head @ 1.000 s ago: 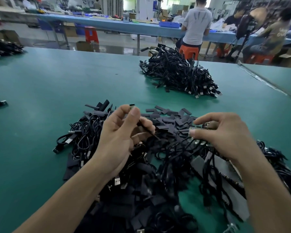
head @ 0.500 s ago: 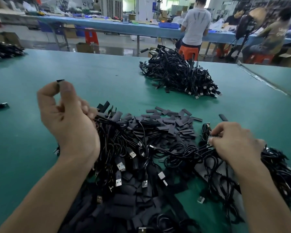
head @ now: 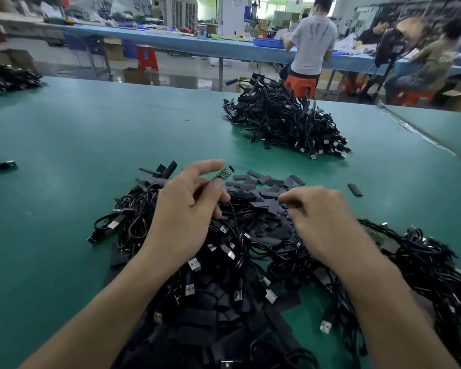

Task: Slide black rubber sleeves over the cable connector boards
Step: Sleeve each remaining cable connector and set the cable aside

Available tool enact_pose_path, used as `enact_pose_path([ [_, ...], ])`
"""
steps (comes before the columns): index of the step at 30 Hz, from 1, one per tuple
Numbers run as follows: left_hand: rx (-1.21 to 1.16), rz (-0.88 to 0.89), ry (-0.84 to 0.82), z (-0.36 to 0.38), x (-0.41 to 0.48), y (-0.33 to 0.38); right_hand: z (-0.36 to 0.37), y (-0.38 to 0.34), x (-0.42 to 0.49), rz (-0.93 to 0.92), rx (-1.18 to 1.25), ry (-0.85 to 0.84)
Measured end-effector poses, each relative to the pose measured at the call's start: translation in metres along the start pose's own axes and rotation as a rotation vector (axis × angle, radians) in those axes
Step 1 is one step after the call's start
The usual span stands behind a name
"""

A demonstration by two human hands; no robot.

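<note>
Step in hand, as I judge it: fetching a sleeve. My left hand (head: 186, 209), centre frame, pinches a bare green board (head: 224, 173) at its cable end, tip raised. My right hand (head: 320, 217), just right of it, curls over the loose sleeves (head: 261, 187); whether it grips one I cannot tell. Next: align a sleeve's mouth with the board tip. No legible writing.

Matt black rubber sleeves (head: 266, 194) at the fingertips of the right hand (head: 322, 217); the left hand (head: 184, 209) pinches a bare green connector board (head: 224, 173), metal-flecked.
</note>
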State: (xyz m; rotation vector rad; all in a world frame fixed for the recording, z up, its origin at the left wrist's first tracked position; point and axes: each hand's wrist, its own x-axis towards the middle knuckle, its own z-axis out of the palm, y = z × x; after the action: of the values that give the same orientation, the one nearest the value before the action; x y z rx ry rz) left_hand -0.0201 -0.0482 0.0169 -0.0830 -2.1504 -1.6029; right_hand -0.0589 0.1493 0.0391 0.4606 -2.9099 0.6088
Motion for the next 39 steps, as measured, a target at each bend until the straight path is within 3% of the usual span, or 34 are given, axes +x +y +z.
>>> enact_pose_path([
  [4,0.005,-0.033,0.027,-0.003,0.0,-0.003,0.027,0.003,0.019,0.04,-0.108,-0.359],
  [9,0.034,-0.068,0.01,-0.003,-0.001,-0.005,0.041,0.014,0.033,0.03,-0.226,-0.535],
  [16,0.145,-0.057,-0.014,0.0,0.0,-0.005,0.048,0.018,0.017,-0.042,-0.182,-0.287],
  [25,0.083,-0.084,-0.101,0.005,-0.004,-0.013,0.053,0.022,0.018,0.107,-0.08,-0.323],
  [31,0.062,-0.101,-0.075,0.002,-0.002,-0.015,0.055,0.025,0.017,0.092,-0.013,-0.212],
  [39,0.042,-0.131,-0.133,0.0,0.001,-0.016,0.054,0.034,0.01,0.069,0.306,0.026],
])
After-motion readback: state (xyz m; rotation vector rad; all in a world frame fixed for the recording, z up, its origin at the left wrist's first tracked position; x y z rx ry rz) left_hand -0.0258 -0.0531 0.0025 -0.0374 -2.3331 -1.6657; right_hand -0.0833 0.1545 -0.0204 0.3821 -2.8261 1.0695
